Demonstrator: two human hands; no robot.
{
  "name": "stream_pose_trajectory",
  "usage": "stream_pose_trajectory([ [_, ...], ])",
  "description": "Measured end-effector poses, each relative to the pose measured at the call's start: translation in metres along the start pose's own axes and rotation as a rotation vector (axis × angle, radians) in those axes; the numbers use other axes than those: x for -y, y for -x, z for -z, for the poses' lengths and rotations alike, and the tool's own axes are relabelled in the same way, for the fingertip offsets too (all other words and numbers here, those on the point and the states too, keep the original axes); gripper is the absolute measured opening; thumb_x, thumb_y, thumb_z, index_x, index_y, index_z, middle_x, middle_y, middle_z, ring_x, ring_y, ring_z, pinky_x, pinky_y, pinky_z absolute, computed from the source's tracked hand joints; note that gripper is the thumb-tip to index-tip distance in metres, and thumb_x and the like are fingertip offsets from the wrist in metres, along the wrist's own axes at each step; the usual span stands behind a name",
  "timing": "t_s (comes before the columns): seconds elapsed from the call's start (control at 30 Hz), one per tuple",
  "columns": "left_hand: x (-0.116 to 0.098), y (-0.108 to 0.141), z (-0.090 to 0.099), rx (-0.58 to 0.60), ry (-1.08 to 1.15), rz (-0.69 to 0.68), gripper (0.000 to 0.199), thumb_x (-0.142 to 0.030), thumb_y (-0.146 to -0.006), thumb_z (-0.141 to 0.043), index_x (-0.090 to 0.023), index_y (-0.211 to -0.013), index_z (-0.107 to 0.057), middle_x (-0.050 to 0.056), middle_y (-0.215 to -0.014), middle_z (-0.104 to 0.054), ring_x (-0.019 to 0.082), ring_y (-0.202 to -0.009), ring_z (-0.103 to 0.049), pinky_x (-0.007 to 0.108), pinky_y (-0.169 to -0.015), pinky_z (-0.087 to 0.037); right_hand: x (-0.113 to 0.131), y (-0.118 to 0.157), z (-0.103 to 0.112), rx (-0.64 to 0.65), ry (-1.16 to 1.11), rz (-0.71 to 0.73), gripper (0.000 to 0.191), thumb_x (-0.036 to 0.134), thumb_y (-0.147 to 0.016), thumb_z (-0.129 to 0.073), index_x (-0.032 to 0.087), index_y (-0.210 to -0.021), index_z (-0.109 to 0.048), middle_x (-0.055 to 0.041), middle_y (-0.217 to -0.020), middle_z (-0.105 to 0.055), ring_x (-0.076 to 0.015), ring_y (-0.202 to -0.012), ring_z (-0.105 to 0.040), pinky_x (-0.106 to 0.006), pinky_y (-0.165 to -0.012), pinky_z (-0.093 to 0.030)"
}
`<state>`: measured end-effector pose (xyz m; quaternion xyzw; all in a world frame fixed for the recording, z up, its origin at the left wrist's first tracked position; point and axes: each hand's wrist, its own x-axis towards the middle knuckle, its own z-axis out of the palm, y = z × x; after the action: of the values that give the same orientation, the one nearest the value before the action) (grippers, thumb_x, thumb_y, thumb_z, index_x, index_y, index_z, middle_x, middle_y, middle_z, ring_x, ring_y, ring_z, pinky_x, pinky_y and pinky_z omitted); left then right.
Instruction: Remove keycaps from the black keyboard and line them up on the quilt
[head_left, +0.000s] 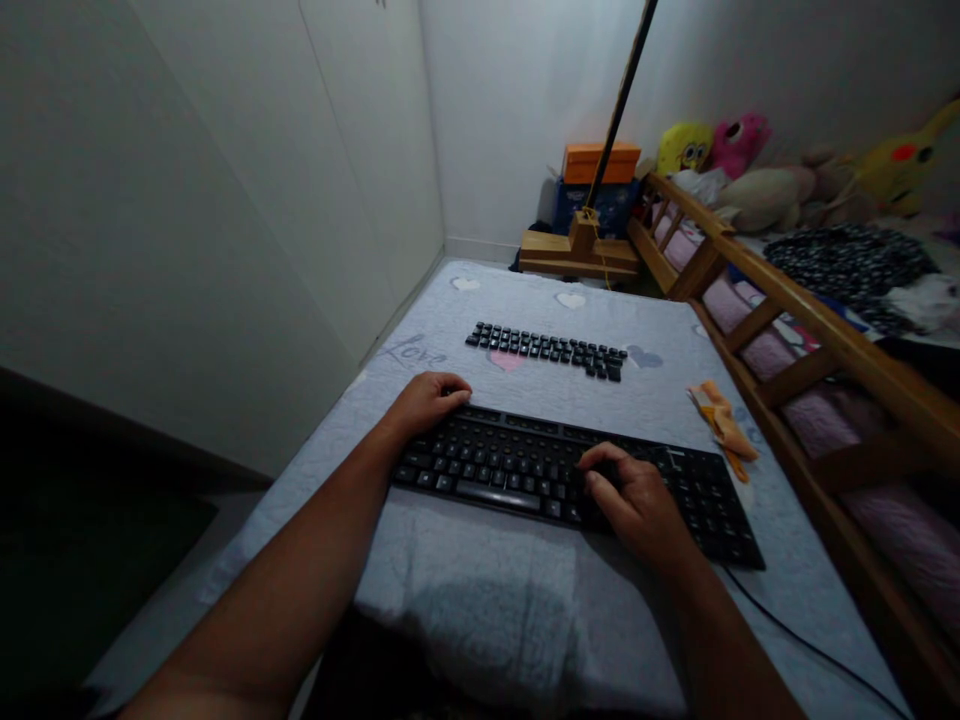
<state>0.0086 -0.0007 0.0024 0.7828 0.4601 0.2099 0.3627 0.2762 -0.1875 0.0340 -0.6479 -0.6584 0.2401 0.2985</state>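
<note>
A black keyboard (499, 495) lies at a slant on the cloth-covered surface before me. Its lower rows carry keycaps, while the upper rows of the main block show bare key sockets. My left hand (431, 402) is closed around the far left corner of the keyboard. Over the right part of the main key block, my right hand (634, 495) has thumb and index finger bent toward each other in a pinch; whatever is between them is hidden. Beyond the keyboard, loose black keycaps (547, 348) lie in neat rows on the cloth.
A brush (705, 402) and an orange cloth (726, 420) lie right of the keyboard. The keyboard cable (810, 635) runs off toward the lower right. A wooden bed rail (825, 310) borders the right side, a pale cabinet (300, 200) the left. A wooden stand (577, 250) is behind.
</note>
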Motion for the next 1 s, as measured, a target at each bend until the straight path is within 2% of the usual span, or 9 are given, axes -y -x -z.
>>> stream_pose_trajectory([
  [0.27, 0.0002, 0.0, 0.0001, 0.0, -0.011, -0.003, 0.032, -0.042, -0.078, -0.054, -0.018, -0.088, -0.073, 0.004, -0.088, -0.074, 0.022, -0.085, -0.066, 0.033, -0.081, -0.049, 0.0067, 0.0035, -0.0031, -0.07, 0.068, 0.163, 0.014, 0.022, -0.081, -0.047, 0.018, -0.085, -0.061, -0.0041, -0.076, -0.067, -0.018, -0.069, -0.062, -0.028, -0.064, -0.045],
  [0.5, 0.0013, -0.0004, 0.0003, 0.005, -0.003, -0.009, 0.033, -0.042, -0.078, -0.054, -0.017, -0.088, -0.073, 0.004, -0.086, -0.074, 0.021, -0.084, -0.066, 0.032, -0.079, -0.049, 0.0061, 0.001, -0.0049, -0.022, 0.012, 0.009, 0.017, 0.026, -0.085, -0.046, 0.018, -0.087, -0.061, 0.0021, -0.06, -0.057, -0.014, -0.053, -0.054, -0.025, -0.054, -0.04],
  [0.77, -0.0009, 0.0002, 0.0005, 0.005, -0.011, -0.011, 0.033, -0.043, -0.077, -0.054, -0.018, -0.088, -0.073, 0.004, -0.087, -0.074, 0.022, -0.085, -0.066, 0.033, -0.081, -0.048, 0.0038, 0.0011, -0.0034, -0.082, 0.044, 0.047, 0.013, 0.023, -0.081, -0.047, 0.019, -0.081, -0.059, 0.0027, -0.059, -0.056, -0.0132, -0.051, -0.051, -0.025, -0.054, -0.038],
  [0.9, -0.002, 0.0004, 0.0004, 0.002, -0.006, -0.006, 0.033, -0.043, -0.077, -0.055, -0.018, -0.088, -0.073, 0.004, -0.086, -0.074, 0.022, -0.085, -0.066, 0.033, -0.082, -0.049, 0.0042, 0.0005, -0.0054, -0.065, 0.052, 0.029, 0.012, 0.024, -0.082, -0.047, 0.019, -0.083, -0.058, 0.0042, -0.055, -0.051, -0.0124, -0.048, -0.048, -0.024, -0.051, -0.036],
  [1.0, -0.0022, 0.0002, 0.0004, -0.001, -0.006, -0.009, 0.032, -0.043, -0.077, -0.055, -0.018, -0.086, -0.073, 0.004, -0.086, -0.074, 0.022, -0.084, -0.066, 0.034, -0.082, -0.049, 0.0043, 0.0008, -0.006, -0.049, 0.052, 0.029, 0.011, 0.024, -0.083, -0.049, 0.019, -0.084, -0.058, 0.0031, -0.059, -0.054, -0.0127, -0.051, -0.05, -0.024, -0.052, -0.037],
])
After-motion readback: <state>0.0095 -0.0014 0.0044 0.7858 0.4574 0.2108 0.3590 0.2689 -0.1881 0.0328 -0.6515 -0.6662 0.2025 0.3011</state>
